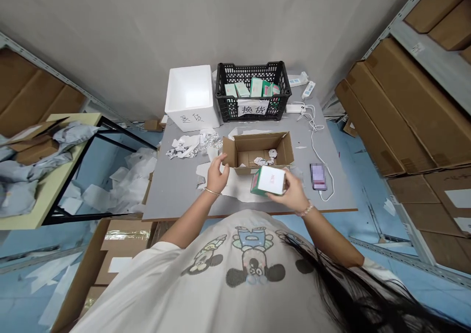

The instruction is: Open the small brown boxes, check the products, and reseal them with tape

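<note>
- The box (271, 179) is in the air over the near edge of the counter (172, 195), just in front of the carton; its white end, with red print, is turned upward and its green side shows to the left.
- The right hand (290, 191) is clamped on the box from the right, thumb on the near side — a grip that seems chosen to leave the white end uncovered and readable.
- The left hand (218, 173) has its fingers apart and holds nothing that shows; it is at the left end of the carton, perhaps to steady the flap, though I cannot tell whether it touches.
- The carton (270, 141) lies with its top unfolded, the inside facing the person, likely for easy reach; paper wads (272, 153) sit inside, probably as padding.
- White paper (239, 192) lies under and in front of the carton, and crumpled wrapping (187, 147) to its left, apparently pushed aside for room.
- Behind stand the foam bin (176, 108) and the black crate (230, 111), side by side — writing turned toward the person, presumably to tell them apart. The crate holds similar boxes (256, 87).
- At the right, the phone (318, 176) lies plugged into a cable (312, 132), seemingly for charging.
</note>
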The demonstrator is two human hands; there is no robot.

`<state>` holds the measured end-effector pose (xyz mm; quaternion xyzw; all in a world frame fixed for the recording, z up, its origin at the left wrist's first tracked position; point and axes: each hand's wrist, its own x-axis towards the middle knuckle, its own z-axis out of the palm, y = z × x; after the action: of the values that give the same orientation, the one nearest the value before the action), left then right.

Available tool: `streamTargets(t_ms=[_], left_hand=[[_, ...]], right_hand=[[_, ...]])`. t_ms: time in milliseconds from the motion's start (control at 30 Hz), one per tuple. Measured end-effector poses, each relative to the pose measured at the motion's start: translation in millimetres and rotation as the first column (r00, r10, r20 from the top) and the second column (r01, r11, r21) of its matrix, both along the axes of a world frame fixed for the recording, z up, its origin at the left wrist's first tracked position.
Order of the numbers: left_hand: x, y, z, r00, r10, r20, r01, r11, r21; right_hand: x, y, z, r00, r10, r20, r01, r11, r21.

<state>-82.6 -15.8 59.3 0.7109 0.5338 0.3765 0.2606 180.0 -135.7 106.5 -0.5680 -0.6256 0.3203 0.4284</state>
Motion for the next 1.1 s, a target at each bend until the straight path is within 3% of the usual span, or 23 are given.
streamTargets(t_ms=[100, 200, 300, 433, 600, 833, 1000, 1100], left_hand=[[17.1, -30.6, -4.7, 0.969, -0.247, -0.029, 0.246, 0.969, -0.039], [36.9, -52.4, -20.9, 0.87, -0.482, -0.106, 0.472, 0.875, -0.104], [50.3, -62.4, -44.0, 0.841, -0.505, -0.195, 0.48, 0.862, -0.161], [56.1, -59.1, -67.6, 0.805, -0.523, -0.281, 0.468, 0.85, -0.241], [55.8, -41.1, -66.1, 0.713, -0.609, -0.347, 0.523, 0.792, -0.314], [54.4, -32.4, -47.5, 0.617, -0.666, -0.419, 0.548, 0.746, -0.379], [43.3, -38.8, -55.7, 0.639, -0.651, -0.41, 0.563, 0.759, -0.327], [32.5, -46.3, -66.5, 0.727, -0.608, -0.319, 0.559, 0.794, -0.241]], right_hand=[[-20.0, 0.8, -56.8, 0.999, 0.023, -0.04, -0.026, 0.998, -0.065], [-34.8, 8.3, -108.3, 1.0, -0.022, -0.008, 0.021, 0.993, -0.115], [-42.0, 14.2, -146.2, 0.998, -0.055, 0.003, 0.055, 0.988, -0.145], [-43.0, 14.7, -177.3, 0.998, -0.038, 0.053, 0.047, 0.983, -0.176], [-38.4, 10.3, -189.3, 0.998, 0.001, 0.062, 0.012, 0.977, -0.211], [-33.6, 7.9, -178.9, 0.99, 0.052, 0.131, -0.025, 0.98, -0.199], [-32.8, 10.6, -177.0, 0.979, 0.095, 0.179, -0.063, 0.982, -0.179], [-32.5, 10.7, -175.5, 0.981, 0.087, 0.176, -0.053, 0.98, -0.194]])
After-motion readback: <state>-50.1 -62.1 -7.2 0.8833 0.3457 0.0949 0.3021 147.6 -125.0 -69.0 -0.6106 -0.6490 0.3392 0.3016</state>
